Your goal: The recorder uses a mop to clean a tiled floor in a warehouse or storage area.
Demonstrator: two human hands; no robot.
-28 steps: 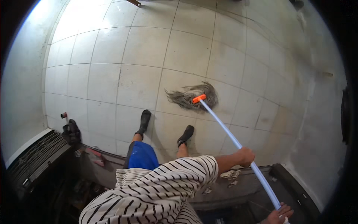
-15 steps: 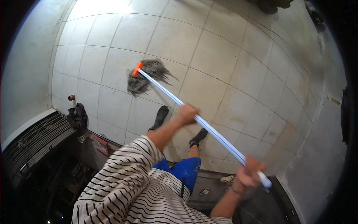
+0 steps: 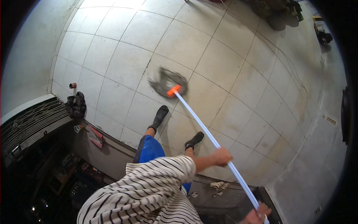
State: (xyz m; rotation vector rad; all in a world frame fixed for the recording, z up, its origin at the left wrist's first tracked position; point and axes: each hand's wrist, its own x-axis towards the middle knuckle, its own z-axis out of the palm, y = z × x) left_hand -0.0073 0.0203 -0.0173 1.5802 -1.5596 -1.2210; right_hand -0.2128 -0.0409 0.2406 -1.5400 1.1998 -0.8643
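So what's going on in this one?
A person in a striped shirt holds a mop with both hands. The left hand grips the pale blue handle partway along; the right hand holds it farther back. The grey strands lie on the tiled floor, beyond the dark-socked feet.

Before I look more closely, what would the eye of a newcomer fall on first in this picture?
The bright orange joint of the grey mop stands out first, just above centre on the pale tiled floor. Next comes its light blue handle, running to the lower right with the left hand and right hand on it, then the striped shirt at the bottom.
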